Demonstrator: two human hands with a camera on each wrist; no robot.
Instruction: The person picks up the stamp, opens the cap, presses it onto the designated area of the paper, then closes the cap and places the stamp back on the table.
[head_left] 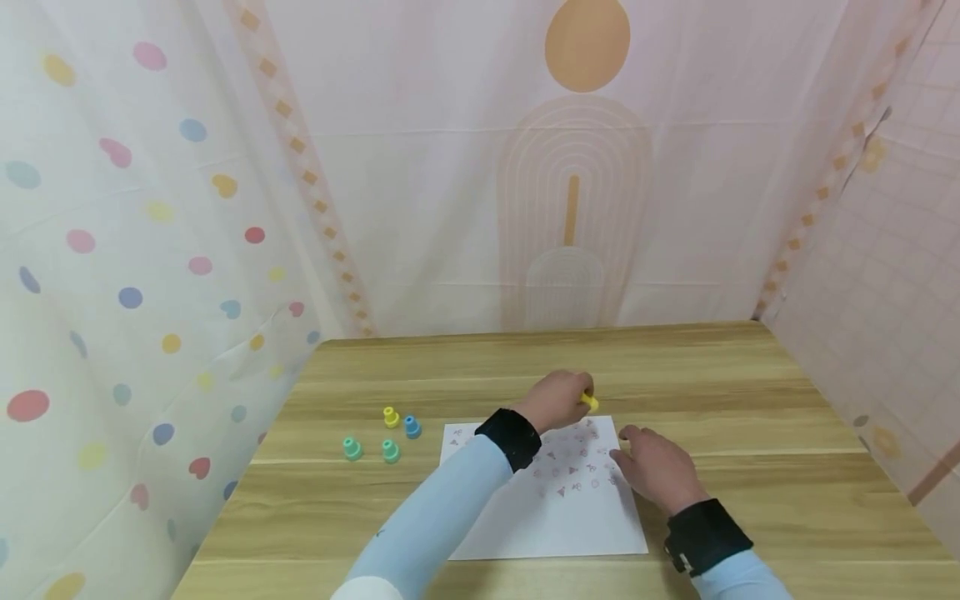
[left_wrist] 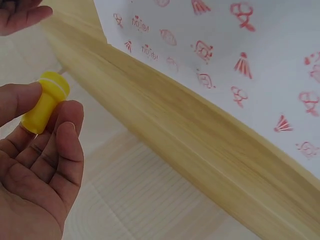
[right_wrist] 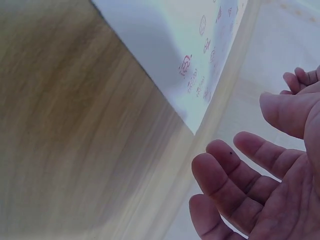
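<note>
My left hand (head_left: 557, 402) pinches a yellow stamp (left_wrist: 46, 102) between thumb and fingers, above the far right part of a white paper sheet (head_left: 551, 533). In the left wrist view the stamp is tilted, a pale ring circling it near its wider end. Rows of small red stamped prints (left_wrist: 242, 65), such as fans and bows, cover the sheet's far half. At the sheet's right edge, my right hand (head_left: 660, 468) holds nothing, its fingers loosely bent, as the right wrist view also shows.
Left of the sheet stand a yellow stamp (head_left: 391, 417), a blue stamp (head_left: 412, 427) and two green stamps, one nearer the sheet (head_left: 391, 452) and one farther left (head_left: 352, 448). The wooden table (head_left: 780, 467) ends at a patterned curtain (head_left: 435, 208) behind.
</note>
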